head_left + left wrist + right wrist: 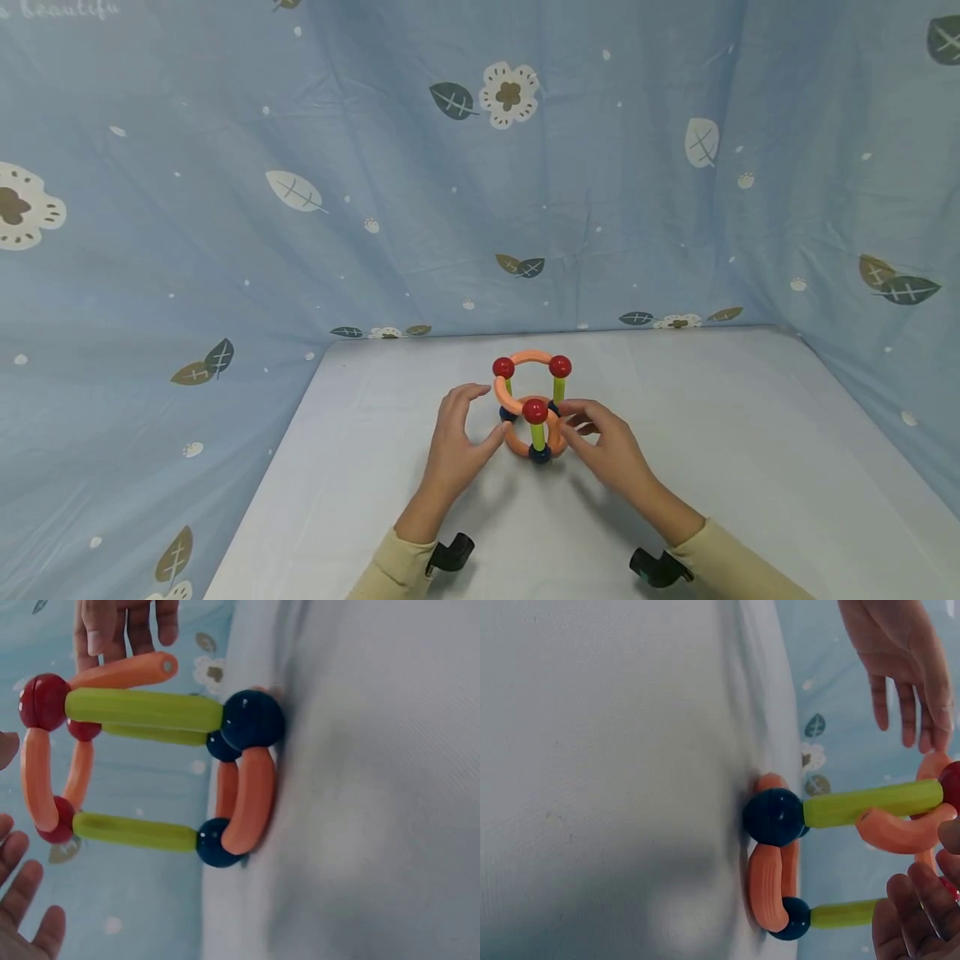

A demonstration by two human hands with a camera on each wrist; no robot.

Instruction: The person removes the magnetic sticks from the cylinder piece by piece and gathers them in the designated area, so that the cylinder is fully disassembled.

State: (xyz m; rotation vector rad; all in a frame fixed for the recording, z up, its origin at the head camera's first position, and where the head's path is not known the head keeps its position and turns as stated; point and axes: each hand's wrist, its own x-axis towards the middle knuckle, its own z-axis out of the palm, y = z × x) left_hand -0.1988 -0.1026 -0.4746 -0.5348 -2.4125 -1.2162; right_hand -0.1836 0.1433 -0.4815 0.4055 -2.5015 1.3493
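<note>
1. One toy frame stood on one worktop.
2. Three navy balls sat lowest, nearest the worktop.
3. Three red balls sat highest above the worktop.
4. Three green rods stood upright above the worktop.
5. Six orange curved pieces showed: three near the worktop, three higher above it.
6. Two hands were above the worktop.

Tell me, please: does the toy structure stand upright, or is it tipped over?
The toy structure is upright: blue balls on the table, green rods rising to red balls.
</note>
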